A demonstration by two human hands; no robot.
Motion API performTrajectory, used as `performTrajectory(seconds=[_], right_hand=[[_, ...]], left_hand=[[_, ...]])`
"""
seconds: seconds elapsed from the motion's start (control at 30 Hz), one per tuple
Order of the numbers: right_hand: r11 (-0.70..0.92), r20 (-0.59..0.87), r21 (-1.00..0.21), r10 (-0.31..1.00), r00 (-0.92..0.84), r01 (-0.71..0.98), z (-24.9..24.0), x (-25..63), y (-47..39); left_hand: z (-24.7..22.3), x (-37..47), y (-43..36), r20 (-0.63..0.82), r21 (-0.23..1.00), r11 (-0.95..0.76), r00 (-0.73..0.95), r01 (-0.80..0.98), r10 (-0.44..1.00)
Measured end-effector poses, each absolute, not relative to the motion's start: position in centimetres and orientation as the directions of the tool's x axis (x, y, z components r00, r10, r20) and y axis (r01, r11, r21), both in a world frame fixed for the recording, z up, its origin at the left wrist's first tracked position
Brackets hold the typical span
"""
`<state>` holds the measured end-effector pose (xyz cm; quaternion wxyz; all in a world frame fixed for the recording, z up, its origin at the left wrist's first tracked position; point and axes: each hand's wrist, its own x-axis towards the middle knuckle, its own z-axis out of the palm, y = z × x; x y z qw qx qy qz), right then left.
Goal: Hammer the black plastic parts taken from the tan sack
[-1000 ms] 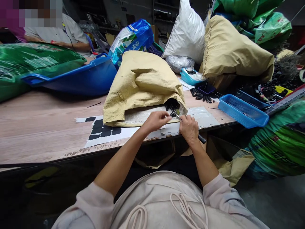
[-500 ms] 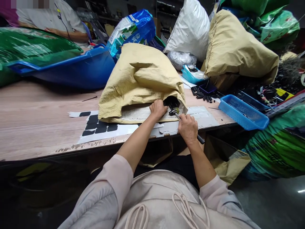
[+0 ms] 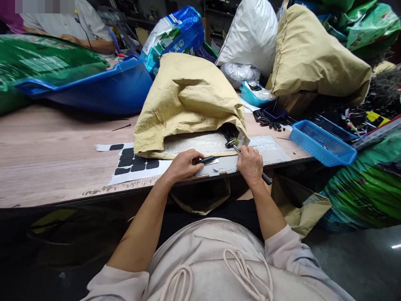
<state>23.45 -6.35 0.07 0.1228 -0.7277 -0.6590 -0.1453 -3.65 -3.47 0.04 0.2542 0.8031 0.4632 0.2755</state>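
Observation:
My left hand (image 3: 184, 165) is closed on a slim black pen-like piece (image 3: 206, 160), held low over the front edge of the bench. In my right hand (image 3: 250, 165) is a small hammer (image 3: 230, 144), its metal-and-yellow head at the mouth of a tan paper sack (image 3: 191, 96). The hammer's black grip sticks out below my palm. Dark items inside the sack's opening are partly hidden. Under the sack's front lies a flat grey-white cardboard strip (image 3: 267, 151), and to its left a white sheet with black rounded-square pads (image 3: 134, 161).
A large blue basin (image 3: 103, 92) stands at the left, with a green bag (image 3: 46, 58) by it. Another full tan sack (image 3: 316, 58), a white sack (image 3: 250, 37), a blue basket (image 3: 322, 144) and loose black pieces (image 3: 271, 123) lie right. Across the bench sits a person (image 3: 62, 23).
My left hand has come away from the sack's opening, down and to the left, with the black pen-like piece in it. My right hand keeps hold of the hammer in nearly the same spot.

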Motion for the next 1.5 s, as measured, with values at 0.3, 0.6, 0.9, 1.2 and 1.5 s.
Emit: performTrajectory(seconds=[0.3,0.6,0.9,1.2,1.5], right_hand=[[-0.077,0.39,-0.02,0.917,0.079,0.997,0.0,23.9,-6.2],[0.142,0.512,-0.35,0.857,0.062,0.926,0.3,23.8,-7.9],[0.414,0.465,-0.463,0.866,-0.183,0.783,0.0,20.1,-11.5],[0.371,0.428,-0.326,0.878,-0.214,0.87,0.1,19.4,-12.4],[0.366,0.438,-0.317,0.875,-0.207,0.875,-0.8,19.1,-12.6]], left_hand=[[-1.1,-1.7,-3.6,0.23,0.639,-0.375,0.299,0.671,0.926],[-1.1,-1.9,-3.5,0.209,0.678,-0.357,0.296,0.643,0.932],[-1.6,-2.1,-3.1,0.224,0.705,-0.379,0.318,0.6,0.921],[-1.6,-2.1,-3.0,0.203,0.733,-0.35,0.305,0.584,0.931],[-1.4,-2.1,-3.0,0.197,0.773,-0.326,0.284,0.544,0.939]])
